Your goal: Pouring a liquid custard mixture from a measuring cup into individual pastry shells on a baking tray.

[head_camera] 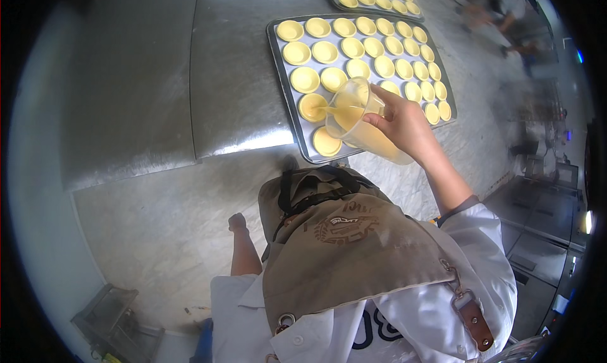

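My right hand [403, 121] grips a clear plastic jug [367, 123] from its right side and tilts it to the left. A thin stream of yellow liquid runs from the jug's rim into a pale tart shell [313, 107] in the left column. The shell nearest me [327, 141] holds liquid. Many more shells [318, 27] stand in rows on a paper-lined dark baking tray [287, 108]; the jug and hand hide some of them. My left hand [238, 222] hangs low at my left side, its fingers curled, with nothing visible in it.
A steel worktop [237, 78] bears the tray. Behind it lies a second tray of shells [348, 1]. A blurred person [512, 16] is at the far upper right. Steel cabinets [536, 211] stand at the right, and a grey step stool [111, 315] at the lower left.
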Motion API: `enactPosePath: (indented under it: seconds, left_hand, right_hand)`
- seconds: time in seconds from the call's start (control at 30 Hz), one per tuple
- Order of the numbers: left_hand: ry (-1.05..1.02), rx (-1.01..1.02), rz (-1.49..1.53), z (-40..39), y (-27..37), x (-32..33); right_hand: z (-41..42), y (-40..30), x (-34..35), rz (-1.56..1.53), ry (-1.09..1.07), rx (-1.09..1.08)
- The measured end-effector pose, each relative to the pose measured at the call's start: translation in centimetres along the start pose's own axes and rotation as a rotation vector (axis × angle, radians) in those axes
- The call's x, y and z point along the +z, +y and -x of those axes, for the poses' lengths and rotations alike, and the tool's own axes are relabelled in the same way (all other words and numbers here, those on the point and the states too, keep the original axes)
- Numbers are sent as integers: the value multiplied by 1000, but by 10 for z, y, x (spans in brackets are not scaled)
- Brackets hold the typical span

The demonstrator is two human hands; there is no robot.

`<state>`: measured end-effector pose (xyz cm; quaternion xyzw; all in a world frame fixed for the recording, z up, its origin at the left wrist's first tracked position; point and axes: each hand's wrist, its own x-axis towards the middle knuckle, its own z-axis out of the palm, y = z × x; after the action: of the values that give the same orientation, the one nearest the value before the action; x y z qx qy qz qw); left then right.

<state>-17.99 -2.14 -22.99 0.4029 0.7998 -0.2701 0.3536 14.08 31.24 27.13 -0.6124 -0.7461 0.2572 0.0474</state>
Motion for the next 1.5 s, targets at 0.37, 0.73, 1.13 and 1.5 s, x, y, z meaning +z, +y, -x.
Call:
enactPosePath:
  seconds: [0.37, 0.73, 1.13, 1.5]
  left_hand:
    - [-47, -22, 22, 8, 2, -5]
    - [27, 58, -80, -3, -9, 18]
    - [32, -5, 13, -1, -8, 12]
    - [-28, -57, 64, 0, -6, 7]
  right_hand:
    - [0, -4, -2, 8, -24, 16]
    - [-1, -6, -2, 25, -30, 21]
    - [-1, -5, -2, 24, -35, 16]
    - [1, -6, -2, 15, -15, -4]
